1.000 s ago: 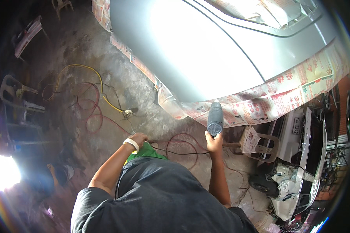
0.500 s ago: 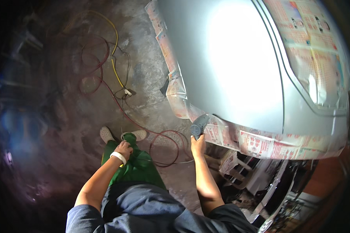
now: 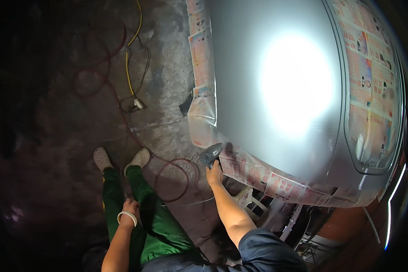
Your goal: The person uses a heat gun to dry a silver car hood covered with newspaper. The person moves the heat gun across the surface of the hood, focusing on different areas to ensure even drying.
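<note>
My right hand (image 3: 214, 173) grips the handle of a dark grey heat gun (image 3: 210, 155). Its nozzle points right, toward the lower left corner of a silver-grey car panel (image 3: 276, 149), and rests close to the masked edge. Newspaper masking (image 3: 276, 182) runs along the panel's lower rim. Low between my thighs, my left hand (image 3: 131, 207), with a pale band at the wrist, is closed on a thin cord. Part of that cord (image 3: 186, 205) stretches across my right leg toward the heat gun. The fingers of my left hand are partly in shadow.
A red hose (image 3: 186, 179) loops on the concrete floor beside my feet. Farther off lie a yellow cable (image 3: 128, 72) and a white plug connector (image 3: 138, 104). Newspaper also covers the window (image 3: 362, 86). Below the panel, car parts and a white plastic frame (image 3: 257, 205) crowd together.
My view has shifted, and the panel sits farther right. My feet have moved apart. The heat gun stays near the panel's corner, turned more level. My left hand is lower between my legs.
</note>
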### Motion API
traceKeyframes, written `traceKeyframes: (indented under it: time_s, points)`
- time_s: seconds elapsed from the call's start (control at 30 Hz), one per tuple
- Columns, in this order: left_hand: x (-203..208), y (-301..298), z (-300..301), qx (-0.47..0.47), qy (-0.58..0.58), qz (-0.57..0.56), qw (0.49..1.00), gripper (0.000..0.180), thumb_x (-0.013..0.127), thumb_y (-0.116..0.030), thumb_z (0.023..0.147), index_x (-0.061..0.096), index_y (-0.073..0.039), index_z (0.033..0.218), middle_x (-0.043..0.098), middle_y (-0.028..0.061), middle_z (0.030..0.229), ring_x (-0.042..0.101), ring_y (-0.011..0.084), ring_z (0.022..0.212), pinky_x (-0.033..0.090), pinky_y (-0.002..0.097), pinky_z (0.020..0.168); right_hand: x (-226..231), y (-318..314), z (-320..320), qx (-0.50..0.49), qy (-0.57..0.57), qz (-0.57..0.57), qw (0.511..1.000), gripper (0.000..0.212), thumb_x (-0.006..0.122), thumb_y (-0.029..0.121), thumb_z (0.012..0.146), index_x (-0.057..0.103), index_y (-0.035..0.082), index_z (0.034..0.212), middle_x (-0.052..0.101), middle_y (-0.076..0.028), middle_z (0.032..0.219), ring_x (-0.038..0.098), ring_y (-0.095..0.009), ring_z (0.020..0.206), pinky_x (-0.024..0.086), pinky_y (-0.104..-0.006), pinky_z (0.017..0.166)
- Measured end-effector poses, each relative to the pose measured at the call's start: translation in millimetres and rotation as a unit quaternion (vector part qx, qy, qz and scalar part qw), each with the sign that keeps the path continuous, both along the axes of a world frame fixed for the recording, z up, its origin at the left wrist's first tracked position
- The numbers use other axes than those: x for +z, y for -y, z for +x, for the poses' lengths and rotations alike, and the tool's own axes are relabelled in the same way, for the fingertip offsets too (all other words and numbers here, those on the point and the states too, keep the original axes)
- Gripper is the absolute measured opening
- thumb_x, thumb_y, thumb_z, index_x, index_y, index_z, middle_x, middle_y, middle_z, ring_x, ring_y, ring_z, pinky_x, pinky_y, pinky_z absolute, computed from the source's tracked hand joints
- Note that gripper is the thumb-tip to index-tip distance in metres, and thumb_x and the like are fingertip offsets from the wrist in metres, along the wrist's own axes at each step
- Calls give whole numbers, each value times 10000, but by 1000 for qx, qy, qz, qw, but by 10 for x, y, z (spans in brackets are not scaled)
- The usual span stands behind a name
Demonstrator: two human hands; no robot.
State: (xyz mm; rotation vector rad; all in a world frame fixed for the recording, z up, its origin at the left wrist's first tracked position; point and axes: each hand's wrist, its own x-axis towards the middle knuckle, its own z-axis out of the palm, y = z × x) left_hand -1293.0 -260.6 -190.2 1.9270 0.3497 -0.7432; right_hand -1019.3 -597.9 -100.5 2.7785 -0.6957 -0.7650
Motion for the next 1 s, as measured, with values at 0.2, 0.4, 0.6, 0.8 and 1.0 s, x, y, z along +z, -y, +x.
traceKeyframes:
  time_s: [0.2, 0.4, 0.6, 0.8, 1.0]
  points:
    - [-140, 96, 130, 63, -21, -6, 998, 159, 693, -24, 817, 700, -89, 961, 606, 139, 1081, 598, 364, 1056, 520, 467, 950, -755, -103, 410, 95, -7, -12, 995, 543, 697, 225, 927, 420, 52, 1360, 639, -270, 1184, 636, -454, 1106, 519, -540, 899]
    - [-267, 200, 218, 151, -85, -15, 985, 192, 689, 4, 789, 692, -89, 957, 616, 120, 1046, 607, 342, 1077, 519, 444, 939, -1403, -336, 1080, 187, 17, -35, 982, 543, 726, 232, 898, 456, 64, 1337, 653, -228, 1149, 658, -433, 1070, 538, -529, 883]
    - [-337, 263, 182, 191, -100, -32, 976, 186, 697, 18, 808, 677, -80, 965, 607, 107, 1045, 606, 333, 1077, 512, 440, 916, -1717, -777, 1745, 240, 75, 2, 968, 456, 693, 226, 895, 451, 49, 1239, 658, -265, 1104, 652, -479, 1025, 516, -567, 864]
    - [-371, 271, 178, 213, -112, -40, 970, 205, 702, 45, 798, 658, -70, 962, 600, 113, 1031, 602, 342, 1078, 503, 441, 917, -1874, -918, 1692, 197, 78, -23, 977, 504, 701, 228, 914, 432, 63, 1308, 638, -249, 1146, 653, -455, 1051, 526, -546, 882]
    - [-375, 226, 200, 218, -85, -43, 971, 236, 690, 68, 786, 658, -64, 980, 592, 120, 1028, 601, 349, 1047, 507, 449, 893, -1928, -591, 1013, 149, 77, -6, 986, 475, 692, 204, 901, 460, -4, 1259, 641, -302, 1150, 639, -474, 1067, 510, -537, 916]
